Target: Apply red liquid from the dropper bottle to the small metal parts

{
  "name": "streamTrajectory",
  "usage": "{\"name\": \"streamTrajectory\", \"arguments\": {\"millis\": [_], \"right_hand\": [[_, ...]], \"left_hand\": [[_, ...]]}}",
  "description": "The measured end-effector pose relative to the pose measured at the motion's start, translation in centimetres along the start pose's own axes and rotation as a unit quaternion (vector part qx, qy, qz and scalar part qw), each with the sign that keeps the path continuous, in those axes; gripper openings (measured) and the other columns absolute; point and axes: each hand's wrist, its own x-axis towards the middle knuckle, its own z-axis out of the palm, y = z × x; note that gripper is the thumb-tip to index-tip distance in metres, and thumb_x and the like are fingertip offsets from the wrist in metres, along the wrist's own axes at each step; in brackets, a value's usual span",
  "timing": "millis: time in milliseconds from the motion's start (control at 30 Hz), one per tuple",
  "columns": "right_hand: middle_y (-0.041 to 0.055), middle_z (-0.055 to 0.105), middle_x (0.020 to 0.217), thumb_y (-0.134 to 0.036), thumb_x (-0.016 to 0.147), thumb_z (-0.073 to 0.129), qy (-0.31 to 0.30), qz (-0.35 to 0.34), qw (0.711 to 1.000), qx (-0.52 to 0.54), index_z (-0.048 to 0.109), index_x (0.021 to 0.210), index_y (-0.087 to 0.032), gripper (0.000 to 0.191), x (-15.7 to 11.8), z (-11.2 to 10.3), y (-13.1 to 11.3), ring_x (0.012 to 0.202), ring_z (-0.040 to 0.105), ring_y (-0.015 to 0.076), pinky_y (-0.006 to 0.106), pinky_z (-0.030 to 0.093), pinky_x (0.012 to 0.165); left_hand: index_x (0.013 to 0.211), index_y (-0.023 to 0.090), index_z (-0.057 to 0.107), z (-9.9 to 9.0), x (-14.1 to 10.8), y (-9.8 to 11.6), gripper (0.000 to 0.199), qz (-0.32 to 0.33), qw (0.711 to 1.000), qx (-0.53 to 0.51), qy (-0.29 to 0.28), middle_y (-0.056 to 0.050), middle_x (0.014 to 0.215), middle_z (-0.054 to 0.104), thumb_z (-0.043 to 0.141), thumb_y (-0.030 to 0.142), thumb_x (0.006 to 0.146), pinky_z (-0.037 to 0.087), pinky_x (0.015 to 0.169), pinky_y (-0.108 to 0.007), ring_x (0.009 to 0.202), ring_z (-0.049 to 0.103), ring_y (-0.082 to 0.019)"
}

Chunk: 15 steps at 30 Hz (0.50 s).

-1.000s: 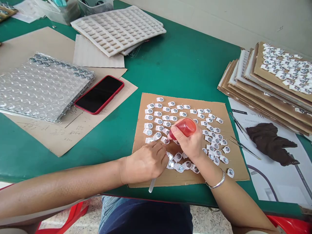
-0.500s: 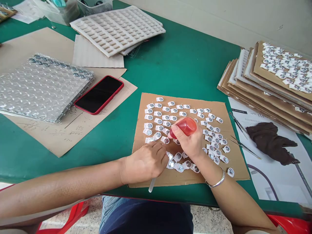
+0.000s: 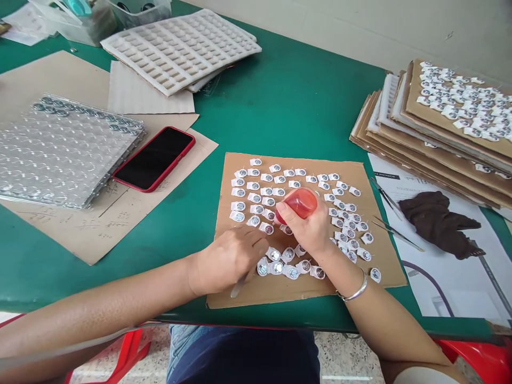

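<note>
My right hand (image 3: pixel 312 232) is wrapped round a red translucent squeeze bulb (image 3: pixel 303 202), thumb along its left side. My left hand (image 3: pixel 230 258) is curled, its fingertips hidden, and the rounded end of a pale, flat stick (image 3: pixel 239 287) sticks out below it. Both hands are over a brown cardboard sheet (image 3: pixel 248 298). Small round dark-and-silver parts with white tabs lie on the sheet in loose rows. One such part (image 3: pixel 266 228) sits between my left fingers and the bulb; another part (image 3: pixel 263 266) is just right of my left hand.
A red-edged phone (image 3: pixel 154 158) and a clear moulded tray (image 3: pixel 60 154) lie at the left. Behind is a white compartment tray (image 3: pixel 180 50). Stacked cardboard sheets (image 3: pixel 372 125) stand at the right, near two metal tweezers (image 3: pixel 400 234) and a dark cloth (image 3: pixel 436 218).
The whole view has shifted a little. My left hand has turned slightly, the stick's end now pointing more to the left, and a part beside the hand has come into view. The right hand still grips the bulb.
</note>
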Motion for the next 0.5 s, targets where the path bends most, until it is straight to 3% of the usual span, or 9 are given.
{"name": "streamTrajectory", "arguments": {"millis": [267,500], "right_hand": [[0.0003,0.064,0.074,-0.045,0.074,0.064,0.007,-0.016,1.000,-0.013,0.058,0.078,-0.022,0.024,-0.10,-0.08,0.25,0.068,0.059,0.0147,0.031,0.051,0.063],[-0.0015,0.063,0.072,-0.039,0.073,0.066,-0.043,-0.035,0.998,0.004,0.055,0.076,-0.022,0.020,-0.01,-0.66,-0.37,0.067,0.058,0.0128,0.030,0.050,0.065]], "left_hand": [[0.070,0.013,0.052,-0.46,0.27,-0.42,0.015,-0.036,0.996,-0.076,-0.022,-0.006,0.069,0.054,0.043,0.004,0.078,0.042,0.058,-0.029,0.062,0.047,-0.015],[0.070,0.014,0.051,-0.08,0.23,-0.41,0.015,-0.041,0.995,-0.096,0.000,-0.005,0.069,0.054,0.042,0.004,0.077,0.043,0.060,-0.029,0.063,0.048,-0.015]]}}
